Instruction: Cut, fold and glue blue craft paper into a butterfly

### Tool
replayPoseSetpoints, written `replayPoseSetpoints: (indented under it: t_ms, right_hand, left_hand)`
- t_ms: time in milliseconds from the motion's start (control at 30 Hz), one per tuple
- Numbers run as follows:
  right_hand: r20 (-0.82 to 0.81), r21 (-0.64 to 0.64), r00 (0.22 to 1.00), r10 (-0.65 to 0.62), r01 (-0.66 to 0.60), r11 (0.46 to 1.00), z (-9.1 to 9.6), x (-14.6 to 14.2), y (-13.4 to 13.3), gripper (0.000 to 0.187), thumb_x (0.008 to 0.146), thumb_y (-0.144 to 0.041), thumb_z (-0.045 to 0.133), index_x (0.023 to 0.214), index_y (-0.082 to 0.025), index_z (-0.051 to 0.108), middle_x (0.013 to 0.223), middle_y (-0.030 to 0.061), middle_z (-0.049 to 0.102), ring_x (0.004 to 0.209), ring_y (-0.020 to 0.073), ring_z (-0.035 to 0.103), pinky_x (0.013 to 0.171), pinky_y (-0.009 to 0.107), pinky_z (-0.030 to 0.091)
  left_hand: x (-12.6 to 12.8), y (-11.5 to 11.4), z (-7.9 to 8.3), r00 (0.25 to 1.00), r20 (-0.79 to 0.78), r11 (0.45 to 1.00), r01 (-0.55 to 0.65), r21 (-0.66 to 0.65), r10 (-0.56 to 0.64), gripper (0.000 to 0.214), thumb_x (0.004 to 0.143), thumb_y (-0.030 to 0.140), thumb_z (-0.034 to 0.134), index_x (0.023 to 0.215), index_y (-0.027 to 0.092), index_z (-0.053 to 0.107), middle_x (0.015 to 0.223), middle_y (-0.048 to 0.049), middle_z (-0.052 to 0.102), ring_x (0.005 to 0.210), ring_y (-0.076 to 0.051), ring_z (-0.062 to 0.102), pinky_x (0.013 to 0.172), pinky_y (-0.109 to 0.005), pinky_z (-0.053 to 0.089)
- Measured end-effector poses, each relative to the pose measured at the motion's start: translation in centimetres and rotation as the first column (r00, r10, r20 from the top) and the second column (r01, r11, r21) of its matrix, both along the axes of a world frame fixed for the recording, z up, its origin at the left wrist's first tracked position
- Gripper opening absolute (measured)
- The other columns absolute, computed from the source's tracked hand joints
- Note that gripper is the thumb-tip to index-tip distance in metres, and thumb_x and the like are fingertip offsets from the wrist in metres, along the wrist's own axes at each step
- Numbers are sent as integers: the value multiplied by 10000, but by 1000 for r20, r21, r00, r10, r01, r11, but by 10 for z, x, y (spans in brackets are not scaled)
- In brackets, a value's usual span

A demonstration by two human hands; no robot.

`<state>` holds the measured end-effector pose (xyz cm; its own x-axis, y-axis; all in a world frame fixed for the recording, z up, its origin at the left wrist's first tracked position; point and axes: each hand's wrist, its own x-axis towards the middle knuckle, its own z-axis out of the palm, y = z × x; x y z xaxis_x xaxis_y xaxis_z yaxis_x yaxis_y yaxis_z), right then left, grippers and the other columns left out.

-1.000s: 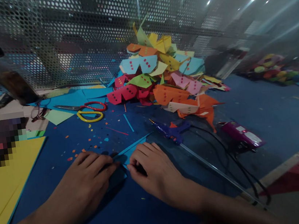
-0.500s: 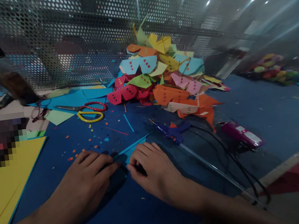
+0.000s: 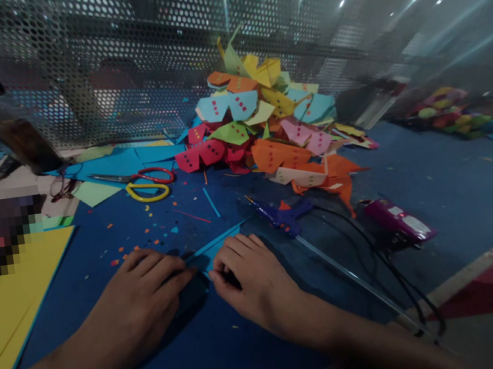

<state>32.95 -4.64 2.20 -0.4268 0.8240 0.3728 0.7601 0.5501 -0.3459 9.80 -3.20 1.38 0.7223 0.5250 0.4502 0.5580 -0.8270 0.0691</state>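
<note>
Blue tabletop (image 3: 233,356) carries all items; pile of folded paper shapes (image 3: 266,127) sits at rear centre; left hand (image 3: 145,294) lies flat, fingers pressing blue paper (image 3: 218,242) at front centre; right hand (image 3: 250,281), fingers curled, pinches its fold; glue gun (image 3: 282,216) lies just beyond.

Single head-worn cam, looks fwd & down, v. close over left grip (image 3: 137,299) & right grip (image 3: 254,280) on dark blue surface (image 3: 437,183); far end faces perforated grey metal screen (image 3: 76,67).
</note>
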Motion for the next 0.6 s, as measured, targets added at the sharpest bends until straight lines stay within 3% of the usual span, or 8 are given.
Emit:
replayPoseSetpoints:
  t_ms: [600]
  right_hand:
    - [12,1,1000,-3,3,1000,0,0,-1,158,909,-129,648,791,-205,575,805,-15,635,782,166,535,753,327,319]
  left_hand:
    - [0,-2,-3,998,-55,999,-17,50,20,402,877,21,451,1129,204,705,1002,-75,721,893,-264,619,856,-438,415]
